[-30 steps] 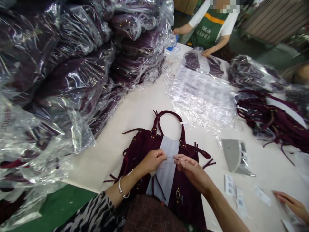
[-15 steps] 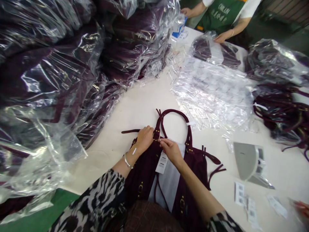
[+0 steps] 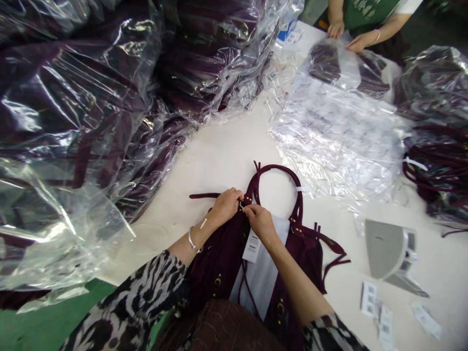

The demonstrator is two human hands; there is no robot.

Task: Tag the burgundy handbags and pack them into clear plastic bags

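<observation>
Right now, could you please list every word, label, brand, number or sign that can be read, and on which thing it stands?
No text can be read with certainty.
White tag on the dark red bag: printed lines, too small to read.
Green apron: pale characters at the picture's top edge, too blurred to read.
White labels on the table: dark print, too small to read.

Plastic-wrapped bundles [image 3: 208, 58] lie piled near clear plastic sheets [image 3: 340, 134].

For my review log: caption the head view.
Left hand and right hand at handle base of maroon bag, white tag below.
</observation>
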